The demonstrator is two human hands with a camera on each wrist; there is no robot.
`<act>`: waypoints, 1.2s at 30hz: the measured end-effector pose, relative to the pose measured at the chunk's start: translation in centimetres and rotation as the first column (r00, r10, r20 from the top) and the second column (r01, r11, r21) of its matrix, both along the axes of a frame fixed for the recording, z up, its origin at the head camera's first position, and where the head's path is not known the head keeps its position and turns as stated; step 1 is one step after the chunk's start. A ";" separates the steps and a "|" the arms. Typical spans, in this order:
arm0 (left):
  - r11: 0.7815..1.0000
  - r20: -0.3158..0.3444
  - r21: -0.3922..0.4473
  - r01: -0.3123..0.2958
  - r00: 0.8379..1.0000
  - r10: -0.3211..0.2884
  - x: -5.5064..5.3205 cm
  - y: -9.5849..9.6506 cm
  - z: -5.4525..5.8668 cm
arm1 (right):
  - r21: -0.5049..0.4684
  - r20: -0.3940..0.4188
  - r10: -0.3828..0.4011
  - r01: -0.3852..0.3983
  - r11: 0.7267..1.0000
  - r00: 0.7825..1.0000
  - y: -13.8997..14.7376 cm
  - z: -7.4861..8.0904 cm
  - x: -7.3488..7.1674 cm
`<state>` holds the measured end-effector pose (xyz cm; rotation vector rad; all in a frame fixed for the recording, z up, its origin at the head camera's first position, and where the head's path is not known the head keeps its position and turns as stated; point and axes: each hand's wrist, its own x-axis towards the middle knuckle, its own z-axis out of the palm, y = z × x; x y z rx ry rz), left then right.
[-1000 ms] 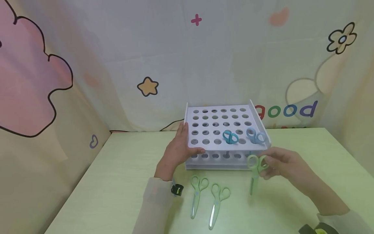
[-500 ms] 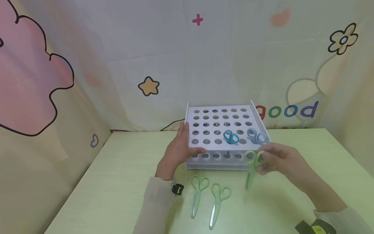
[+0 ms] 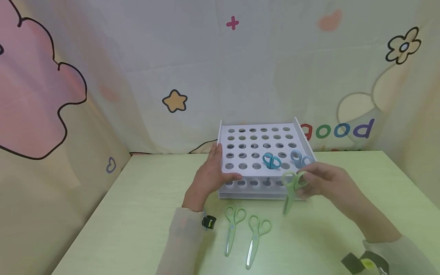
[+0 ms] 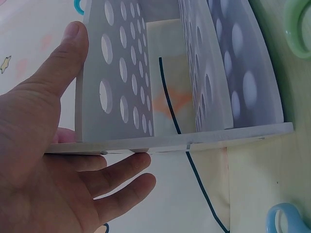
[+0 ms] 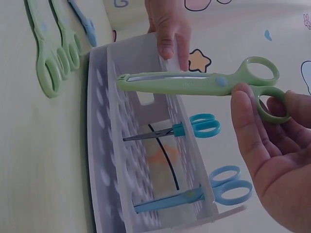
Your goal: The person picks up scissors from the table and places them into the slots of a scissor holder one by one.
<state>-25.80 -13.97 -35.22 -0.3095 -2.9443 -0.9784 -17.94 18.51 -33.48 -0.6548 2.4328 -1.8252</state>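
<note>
My right hand [image 3: 324,183] pinches green-handled scissors [image 3: 290,191] by one finger loop, blades pointing down, in front of the rack's right half. In the right wrist view these scissors [image 5: 194,83] stand apart from the rack. The white rack [image 3: 249,172] has tiers of round holes. My left hand [image 3: 209,175] grips its left side, thumb over the front of the top tier and fingers along the outer side panel [image 4: 170,144]. Teal scissors [image 3: 271,161] and light-blue scissors [image 3: 298,157] stand upright in front holes of the rack, the blue pair partly behind my right hand.
Two green scissors [image 3: 232,229] [image 3: 254,240] lie on the table [image 3: 137,210] in front of the rack. Another blue pair [image 5: 85,22] lies beside them in the right wrist view. A printed cloth [image 3: 192,57] hangs behind, with a dark line running down to the table.
My right hand has moved left and a little up with the green scissors, toward the rack's front. My left hand and the rack have stayed in place.
</note>
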 end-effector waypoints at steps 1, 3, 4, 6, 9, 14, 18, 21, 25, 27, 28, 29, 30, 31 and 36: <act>1.000 0.000 0.000 0.000 1.000 0.000 0.0 0.0 0.0 | -0.004 -0.005 -0.002 0.002 1.000 1.000 -0.2 0.1 0.0; 1.000 0.000 -0.002 0.001 1.000 -0.001 0.0 0.0 0.0 | -0.008 -0.012 -0.010 0.010 1.000 1.000 -0.4 0.4 -0.1; 1.000 0.001 -0.001 0.001 1.000 -0.001 0.0 0.0 0.0 | -0.006 -0.014 -0.015 0.015 1.000 1.000 -0.6 0.5 -0.1; 1.000 0.000 0.000 0.004 1.000 -0.004 0.0 0.0 0.1 | -0.010 -0.011 -0.029 0.029 1.000 1.000 -0.8 0.7 -0.1; 1.000 -0.004 0.003 0.007 1.000 -0.007 0.1 0.0 0.0 | -0.014 -0.009 -0.039 0.039 0.999 0.999 -1.1 1.0 -0.2; 1.000 -0.009 0.008 0.004 1.000 -0.004 0.1 0.0 0.0 | -0.028 -0.014 -0.051 0.051 0.998 0.999 -1.8 1.3 -0.5; 1.000 -0.006 0.002 0.002 1.000 -0.002 0.0 0.0 0.0 | -0.064 -0.015 -0.043 0.042 0.997 0.999 -2.3 1.5 -0.8; 1.000 -0.005 0.000 0.004 1.000 -0.004 0.0 0.0 0.0 | -0.107 -0.007 -0.026 0.025 0.994 1.000 -2.7 1.7 -1.0; 1.000 -0.006 0.003 0.006 1.000 -0.006 0.0 0.0 0.0 | -0.155 0.004 -0.018 0.018 0.988 1.000 -3.1 1.9 -1.2; 1.000 -0.007 0.005 0.005 1.000 -0.005 -0.1 0.0 -0.1 | -0.169 0.012 -0.023 0.024 0.985 1.000 -3.2 2.0 -1.3; 1.000 -0.008 0.004 0.005 1.000 -0.005 -0.1 0.0 -0.1 | -0.174 0.016 -0.025 0.027 0.984 1.000 -3.4 2.0 -1.3; 1.000 -0.008 0.004 0.005 1.000 -0.005 -0.1 0.0 -0.1 | -0.174 0.018 -0.030 0.033 0.984 0.999 -3.5 2.1 -1.3; 1.000 -0.008 0.003 0.004 1.000 -0.004 -0.2 0.0 -0.2 | -0.183 0.021 -0.031 0.034 0.982 0.999 -3.6 2.2 -1.3; 1.000 -0.008 0.003 0.004 1.000 -0.004 -0.2 0.0 -0.2 | -0.181 0.020 -0.035 0.038 0.983 0.999 -3.8 2.3 -1.3; 1.000 -0.008 -0.004 0.006 1.000 -0.006 -0.2 -0.1 -0.2 | -0.188 -0.015 -0.052 0.048 0.981 0.999 -4.7 3.1 -1.5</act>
